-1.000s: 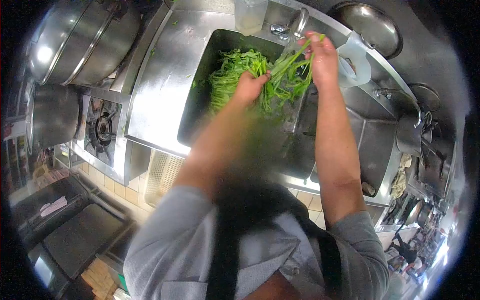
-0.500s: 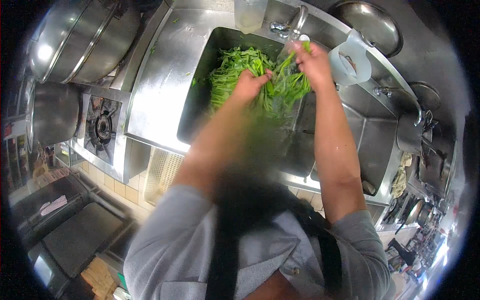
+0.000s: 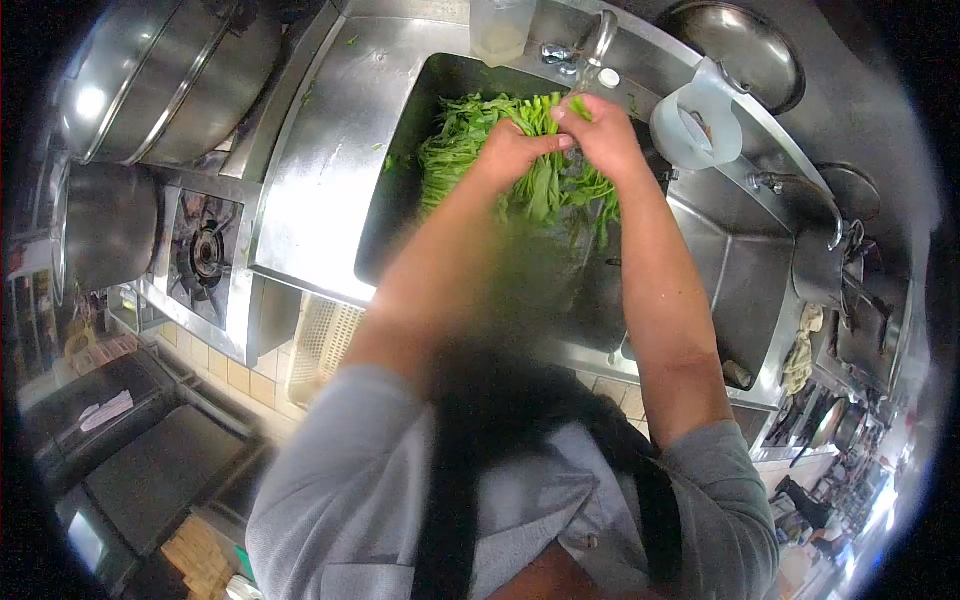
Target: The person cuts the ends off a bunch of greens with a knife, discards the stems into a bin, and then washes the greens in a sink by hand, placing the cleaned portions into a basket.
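Left hand (image 3: pixel 515 152): over the sink basin (image 3: pixel 392 222), thumb and fingers closed round a bunch of leafy greens (image 3: pixel 458 152). Right hand (image 3: pixel 602 135): just beside the left, fingers drawn together on pale green stalk ends of the same greens.

Leafy greens: slender smooth stalks, long limp leaves; heaped inside the sink basin toward its back, with some trailing below the right hand.

Sink basin: deep, dark-walled metal, rounded corners.

Faucet (image 3: pixel 604 42): curved, shiny metal, behind the sink basin. Container (image 3: pixel 500 32): translucent plastic, at the sink basin's back edge. Pitcher (image 3: pixel 672 132): cloudy plastic, rounded, to the right of the sink basin.

Table (image 3: pixel 318 165): sheet steel, glossy, scattered with leaf scraps, directly left of the sink basin. Crate (image 3: pixel 322 345): cream, perforated, below the sink basin's front left. Burner (image 3: pixel 207 252): dark round metal, well left of the sink basin.
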{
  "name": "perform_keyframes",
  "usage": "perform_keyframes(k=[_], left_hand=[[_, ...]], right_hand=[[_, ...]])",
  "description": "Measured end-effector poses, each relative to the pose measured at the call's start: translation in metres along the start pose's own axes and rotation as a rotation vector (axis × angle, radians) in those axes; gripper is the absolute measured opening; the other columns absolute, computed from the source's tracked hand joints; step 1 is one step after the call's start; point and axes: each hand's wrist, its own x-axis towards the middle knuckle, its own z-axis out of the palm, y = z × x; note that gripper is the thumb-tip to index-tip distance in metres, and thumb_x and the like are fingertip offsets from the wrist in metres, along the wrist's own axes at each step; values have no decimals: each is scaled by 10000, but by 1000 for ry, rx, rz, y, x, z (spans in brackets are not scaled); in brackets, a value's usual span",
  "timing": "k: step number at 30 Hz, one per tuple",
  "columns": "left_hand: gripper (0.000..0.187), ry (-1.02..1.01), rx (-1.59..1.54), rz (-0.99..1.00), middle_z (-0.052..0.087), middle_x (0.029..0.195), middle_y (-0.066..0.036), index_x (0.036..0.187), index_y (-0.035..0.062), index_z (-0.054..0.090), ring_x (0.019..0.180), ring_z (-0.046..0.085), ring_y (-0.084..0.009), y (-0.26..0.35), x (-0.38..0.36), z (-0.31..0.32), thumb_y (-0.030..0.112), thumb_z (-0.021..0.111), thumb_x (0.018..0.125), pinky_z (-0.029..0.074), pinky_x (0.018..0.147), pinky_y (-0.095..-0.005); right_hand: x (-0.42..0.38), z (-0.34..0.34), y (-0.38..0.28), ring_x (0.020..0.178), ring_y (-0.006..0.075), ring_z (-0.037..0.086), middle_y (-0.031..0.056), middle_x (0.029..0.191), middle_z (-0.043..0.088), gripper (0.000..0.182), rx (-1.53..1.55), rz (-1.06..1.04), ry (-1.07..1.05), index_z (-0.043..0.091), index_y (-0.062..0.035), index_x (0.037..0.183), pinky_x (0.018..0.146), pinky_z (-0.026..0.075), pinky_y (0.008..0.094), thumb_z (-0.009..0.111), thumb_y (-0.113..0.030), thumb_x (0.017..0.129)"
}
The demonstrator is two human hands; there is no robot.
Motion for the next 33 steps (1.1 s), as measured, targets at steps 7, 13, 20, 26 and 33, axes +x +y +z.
perform_keyframes(k=[7,13,20,26,33], left_hand=[[269,113,-19,-216,699,825,-71,886,-16,690,685,625,-134,29,-16,-5,198,806,771,511,654,-318],[283,117,-19,-54,706,849,-81,913,-20,685,695,635,-158,14,-18,-3,219,778,794,514,666,-329],[297,268,22,-169,706,840,-98,915,-38,688,724,643,-178,20,-28,-6,226,762,800,514,692,-344],[363,165,185,-104,698,808,-132,888,-67,675,699,645,-216,-20,-6,-13,273,755,791,509,690,-357],[419,54,259,-78,685,768,-125,889,-41,684,671,624,-229,-20,-7,-2,347,776,760,495,664,-375]], right_hand=[[-3,-15,-8,694,102,511,1,755,599,313,-35,-29,221,653,-45,1083,669,440,284,607,-312,927],[-5,-7,-19,675,77,490,-24,747,583,274,112,17,179,659,-68,1071,616,415,243,604,-302,938],[2,-22,-14,696,100,536,1,748,582,284,537,-70,335,630,-47,1050,675,466,237,598,-314,958],[-12,-12,-29,557,98,500,0,749,598,404,104,47,129,628,-58,1028,523,443,255,723,-407,846],[-4,2,-1,792,164,649,89,867,700,292,34,-15,143,690,-52,1002,744,501,322,715,-293,839]])
